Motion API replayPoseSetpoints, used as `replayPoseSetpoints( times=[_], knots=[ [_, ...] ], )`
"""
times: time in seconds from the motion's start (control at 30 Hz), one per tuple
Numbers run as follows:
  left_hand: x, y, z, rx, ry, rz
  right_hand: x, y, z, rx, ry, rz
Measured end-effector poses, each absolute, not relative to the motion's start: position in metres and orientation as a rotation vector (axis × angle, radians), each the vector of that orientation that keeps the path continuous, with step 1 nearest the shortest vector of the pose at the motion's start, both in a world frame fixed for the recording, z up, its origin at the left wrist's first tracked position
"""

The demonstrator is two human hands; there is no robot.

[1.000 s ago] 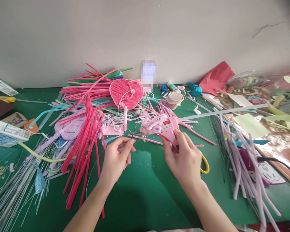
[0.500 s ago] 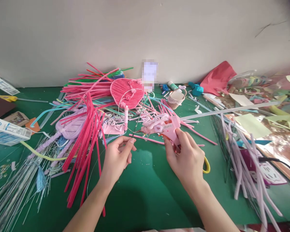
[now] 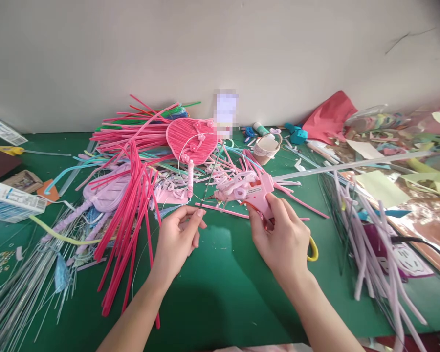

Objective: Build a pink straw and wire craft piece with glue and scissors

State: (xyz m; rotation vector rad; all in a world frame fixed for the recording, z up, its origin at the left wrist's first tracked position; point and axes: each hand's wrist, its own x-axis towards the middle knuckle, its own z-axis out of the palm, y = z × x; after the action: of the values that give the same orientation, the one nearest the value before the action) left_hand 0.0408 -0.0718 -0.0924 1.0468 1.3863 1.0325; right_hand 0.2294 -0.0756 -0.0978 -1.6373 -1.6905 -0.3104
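Observation:
Between thumb and fingers, my left hand [image 3: 179, 237] pinches the lower end of a thin dark wire [image 3: 211, 173], which slants up and away toward the back. My right hand [image 3: 284, 239] is wrapped round a pink hot glue gun [image 3: 261, 191]. A long translucent glue stick [image 3: 330, 169] sticks out of the gun's rear to the right. The gun's front end is wound with pale pink pipe cleaner [image 3: 234, 187], and its nozzle points left, close to the wire just above my left fingertips. Whether nozzle and wire touch, I cannot tell.
Behind lies a pink heart-like fan [image 3: 190, 139] with small flowers. Red pipe cleaners [image 3: 126, 234] are heaped left, beside a lilac fan [image 3: 108, 190] and wire bundles [image 3: 25, 278]. Lilac pipe cleaners [image 3: 366, 254] lie right, near a power strip [image 3: 410, 261]. Yellow-handled scissors [image 3: 313, 249] sit behind my right hand.
Both hands keep almost the same pose, wire and glue gun still in them. The view has shifted very slightly.

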Motion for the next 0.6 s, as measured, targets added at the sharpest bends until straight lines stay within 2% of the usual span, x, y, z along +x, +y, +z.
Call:
replayPoseSetpoints(
  times=[0.2, 0.43, 0.6],
  knots=[
    [0.042, -0.072, -0.092, 1.000, 1.366, 1.038, 0.229, -0.074, -0.097, -1.686, -1.553, -0.188],
    [0.040, -0.070, -0.090, 0.883, 1.289, 1.074, 0.238, -0.072, -0.083, -1.902, -1.316, 0.258],
    [0.036, -0.070, -0.085, 0.830, 1.258, 1.099, 0.281, -0.060, -0.084, -2.112, -1.155, 0.290]
  ],
)
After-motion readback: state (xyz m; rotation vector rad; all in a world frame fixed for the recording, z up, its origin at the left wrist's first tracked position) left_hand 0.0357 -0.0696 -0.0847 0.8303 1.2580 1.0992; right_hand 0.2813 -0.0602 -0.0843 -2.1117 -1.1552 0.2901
